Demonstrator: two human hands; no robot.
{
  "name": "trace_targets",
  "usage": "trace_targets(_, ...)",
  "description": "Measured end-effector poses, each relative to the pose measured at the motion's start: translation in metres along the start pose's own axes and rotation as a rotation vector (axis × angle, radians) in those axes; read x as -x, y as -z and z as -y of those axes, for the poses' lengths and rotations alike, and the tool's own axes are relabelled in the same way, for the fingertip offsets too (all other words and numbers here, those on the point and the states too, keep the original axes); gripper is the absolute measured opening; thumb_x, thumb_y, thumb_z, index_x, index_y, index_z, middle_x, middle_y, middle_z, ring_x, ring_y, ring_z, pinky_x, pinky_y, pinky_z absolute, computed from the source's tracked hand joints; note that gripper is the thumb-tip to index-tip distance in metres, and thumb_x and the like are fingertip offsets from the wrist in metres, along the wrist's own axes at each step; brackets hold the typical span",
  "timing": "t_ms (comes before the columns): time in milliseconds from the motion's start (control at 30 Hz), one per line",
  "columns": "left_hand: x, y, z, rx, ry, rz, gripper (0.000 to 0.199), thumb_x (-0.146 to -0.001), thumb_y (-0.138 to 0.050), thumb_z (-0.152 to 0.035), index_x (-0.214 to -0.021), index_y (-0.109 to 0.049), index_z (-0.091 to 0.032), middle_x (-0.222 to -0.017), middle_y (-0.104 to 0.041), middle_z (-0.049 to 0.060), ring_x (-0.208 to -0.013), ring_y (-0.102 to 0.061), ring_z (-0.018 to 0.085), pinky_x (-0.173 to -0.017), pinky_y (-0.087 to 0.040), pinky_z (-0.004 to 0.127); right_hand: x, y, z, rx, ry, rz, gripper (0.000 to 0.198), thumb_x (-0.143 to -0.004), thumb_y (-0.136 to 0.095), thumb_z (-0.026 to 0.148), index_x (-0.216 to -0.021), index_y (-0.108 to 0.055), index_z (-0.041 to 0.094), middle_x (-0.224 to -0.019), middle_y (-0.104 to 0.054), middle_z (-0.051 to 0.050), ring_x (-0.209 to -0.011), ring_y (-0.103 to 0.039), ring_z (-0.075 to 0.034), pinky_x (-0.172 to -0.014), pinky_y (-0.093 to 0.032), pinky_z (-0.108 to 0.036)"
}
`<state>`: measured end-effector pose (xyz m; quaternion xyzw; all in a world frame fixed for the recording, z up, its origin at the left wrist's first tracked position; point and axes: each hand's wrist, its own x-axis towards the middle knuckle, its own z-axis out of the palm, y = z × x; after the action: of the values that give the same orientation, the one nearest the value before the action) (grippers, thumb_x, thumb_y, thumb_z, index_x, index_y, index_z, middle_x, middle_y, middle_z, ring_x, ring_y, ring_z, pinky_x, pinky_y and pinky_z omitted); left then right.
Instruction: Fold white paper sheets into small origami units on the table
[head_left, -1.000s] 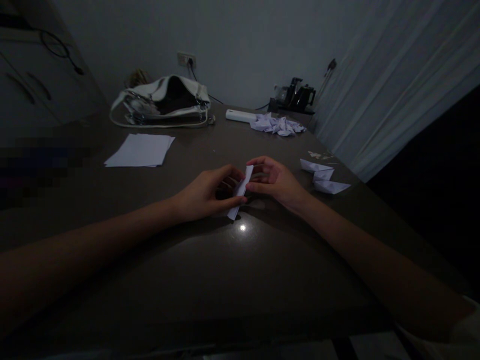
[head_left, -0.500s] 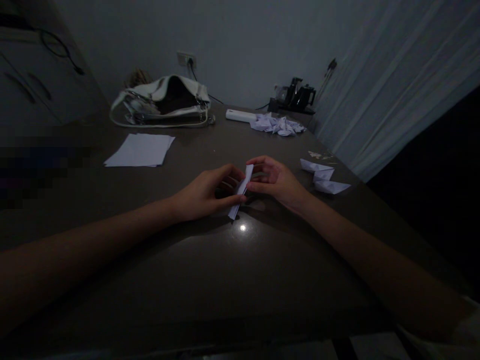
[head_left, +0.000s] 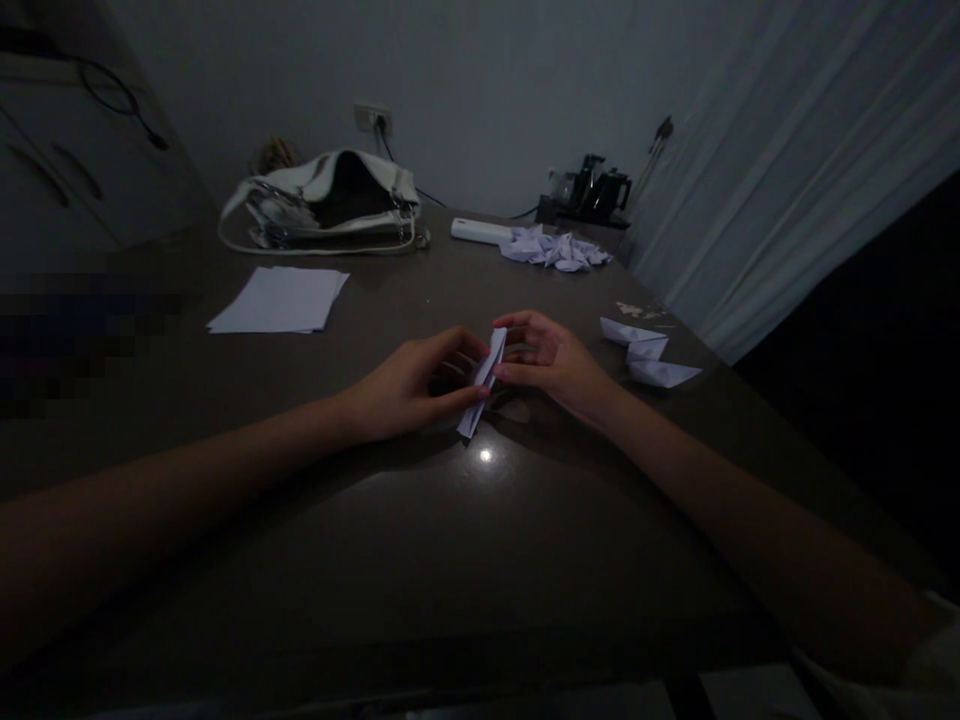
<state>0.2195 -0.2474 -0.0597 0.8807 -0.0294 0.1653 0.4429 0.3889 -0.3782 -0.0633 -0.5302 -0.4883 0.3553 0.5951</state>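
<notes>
A narrow strip of folded white paper (head_left: pixel 482 380) stands tilted between my hands, just above the dark table. My left hand (head_left: pixel 420 385) grips its left side, thumb near the lower part and fingers behind. From the right, my right hand (head_left: pixel 547 360) holds the upper part between thumb and fingertips. The paper's layers part slightly along its length. To the right lies a folded paper piece (head_left: pixel 646 350) with pointed ends. A stack of white paper sheets (head_left: pixel 279 300) rests at the left.
At the back are a white handbag (head_left: pixel 322 200), a white elongated object (head_left: pixel 480 232) and a pile of folded paper pieces (head_left: pixel 555 248). Small scraps (head_left: pixel 637 311) lie near the right edge. A black kettle (head_left: pixel 611 192) stands in the far right corner beside a pale curtain (head_left: pixel 780 150).
The folded paper's layers have spread a little further apart at the lower end. My left thumb has shifted slightly; both hands stay in nearly the same place.
</notes>
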Motion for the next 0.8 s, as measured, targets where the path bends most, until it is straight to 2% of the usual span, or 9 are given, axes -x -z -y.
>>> trace_targets(333, -0.0001, -0.0002, 0.0019, 0.002, -0.033, -0.022, 0.030, -0.089, -0.058, -0.031, -0.114, -0.051, -0.016, -0.107, -0.065, 0.009, -0.095, -0.067, 0.020, -0.083, -0.056, 0.035, -0.0015, 0.0027, -0.0028, 0.005, 0.020, -0.012, 0.047, -0.063, -0.080, 0.016, -0.103, -0.056, 0.022, -0.097, -0.061, -0.001, -0.086, -0.062, -0.015, -0.080, -0.054, -0.032)
trace_targets(633, 0.0006, 0.0006, 0.0058, 0.019, -0.066, -0.035, 0.040, -0.091, -0.054, -0.031, -0.127, -0.041, -0.019, -0.115, -0.065, 0.010, -0.103, -0.065, 0.021, -0.088, -0.052, 0.035, -0.0029, 0.0029, -0.0050, -0.002, 0.099, -0.003, 0.034, -0.063, -0.076, 0.014, -0.085, -0.051, 0.022, -0.090, -0.060, 0.002, -0.076, -0.061, -0.012, -0.071, -0.054, -0.028)
trace_targets(700, 0.0006, 0.0012, 0.0054, 0.006, -0.075, -0.035, 0.041, -0.091, -0.053, -0.031, -0.128, -0.040, -0.019, -0.114, -0.066, 0.010, -0.101, -0.065, 0.021, -0.086, -0.053, 0.033, -0.0026, 0.0032, -0.0035, 0.052, 0.127, 0.010, 0.026, -0.066, -0.074, 0.015, -0.082, -0.054, 0.021, -0.087, -0.060, 0.002, -0.076, -0.061, -0.012, -0.073, -0.053, -0.029)
trace_targets(800, 0.0002, 0.0019, 0.0028, -0.047, -0.074, -0.036, 0.036, -0.092, -0.049, -0.029, -0.127, -0.043, -0.019, -0.114, -0.066, 0.009, -0.102, -0.065, 0.020, -0.086, -0.052, 0.031, -0.0014, 0.0038, -0.0009, 0.267, 0.190, 0.037, 0.009, -0.072, -0.067, 0.016, -0.077, -0.061, 0.019, -0.084, -0.061, 0.000, -0.080, -0.062, -0.014, -0.078, -0.051, -0.032)
